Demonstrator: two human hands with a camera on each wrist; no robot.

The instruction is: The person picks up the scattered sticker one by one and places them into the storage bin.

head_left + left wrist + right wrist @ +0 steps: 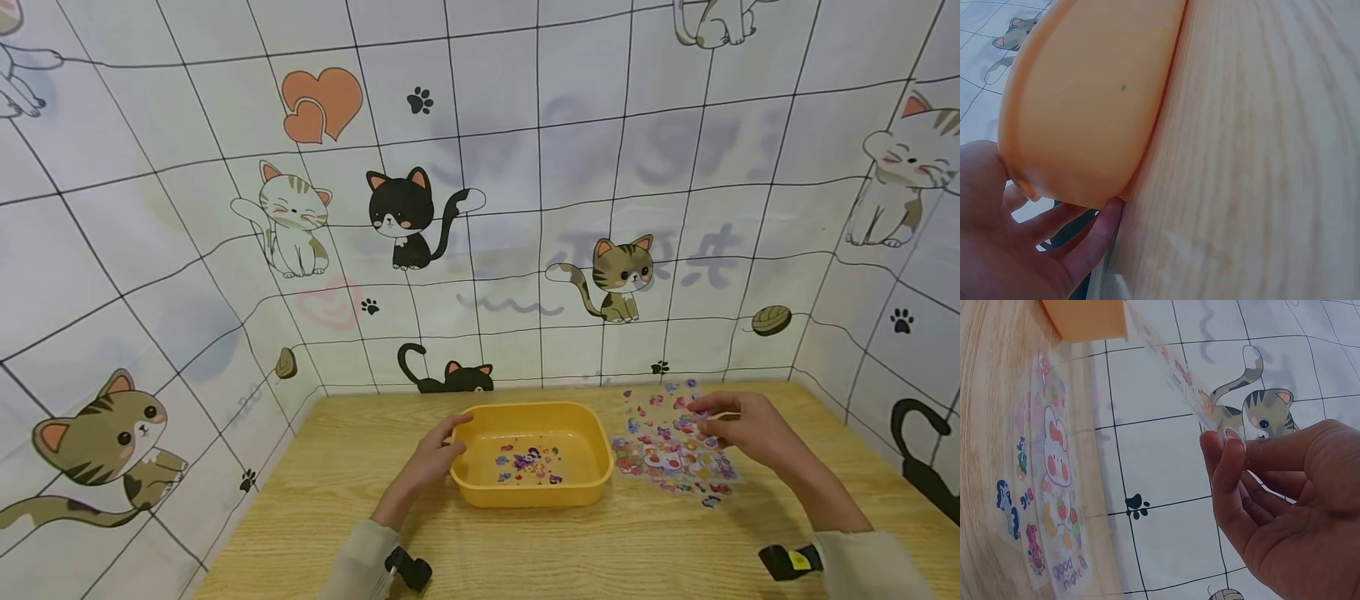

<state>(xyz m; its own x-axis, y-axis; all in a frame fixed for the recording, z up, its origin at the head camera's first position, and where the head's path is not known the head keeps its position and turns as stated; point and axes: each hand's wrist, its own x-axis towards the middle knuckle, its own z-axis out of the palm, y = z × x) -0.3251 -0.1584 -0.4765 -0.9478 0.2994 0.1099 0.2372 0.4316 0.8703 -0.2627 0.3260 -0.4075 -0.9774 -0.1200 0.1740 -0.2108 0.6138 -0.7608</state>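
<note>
A yellow plastic basin (532, 497) stands on the wooden table. My left hand (431, 454) grips its left end, thumb at the rim and fingers against the outer wall, as the left wrist view shows. Small colourful stickers (528, 460) lie scattered on the basin's floor. To the right of the basin, my right hand (750, 425) pinches the edge of a clear sticker sheet (1175, 365) between thumb and fingertips. That sheet is raised off the table. Below it lie more sticker sheets (1057, 462), one with a white rabbit and "good night" lettering.
Wooden tabletop (525, 550) runs in front of the basin and to its left. A white cloth (510, 250) printed with cats and a black grid hangs behind and along both sides of the table.
</note>
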